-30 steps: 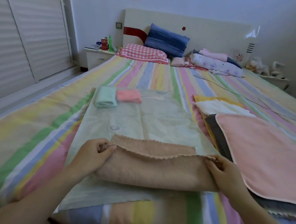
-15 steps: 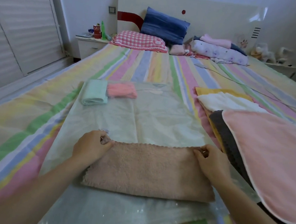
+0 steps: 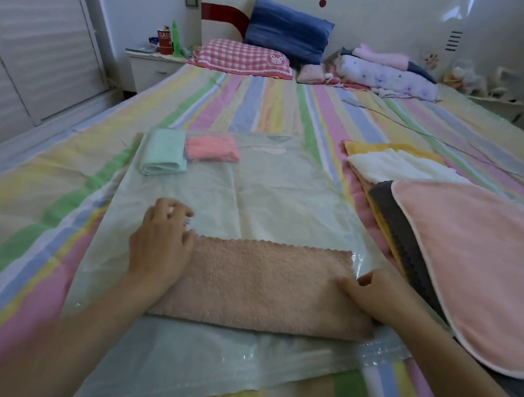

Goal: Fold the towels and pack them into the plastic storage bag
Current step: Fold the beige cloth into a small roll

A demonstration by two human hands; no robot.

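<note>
A peach towel (image 3: 262, 286), folded into a long band, lies across the near part of the clear plastic storage bag (image 3: 270, 199) on the bed. My left hand (image 3: 160, 243) rests on the towel's left end with its fingers loosely curled over the far corner. At the towel's right edge, my right hand (image 3: 373, 292) pinches the cloth with the thumb on top. A folded mint towel (image 3: 162, 153) and a folded pink towel (image 3: 212, 147) sit side by side at the bag's far end; the pink one shows through the plastic.
To the right lies a stack of flat towels: pink (image 3: 471, 266) on top, then grey (image 3: 393, 217), white (image 3: 401, 170) and yellow (image 3: 387, 148). Pillows (image 3: 245, 59) and bedding are at the headboard. A thin cable (image 3: 420, 133) crosses the striped sheet. Sliding doors (image 3: 28, 48) stand on the left.
The towel's far flap has been folded down into one flat band. Both hands have let go of the far corners. My right hand has slid down to the right edge.
</note>
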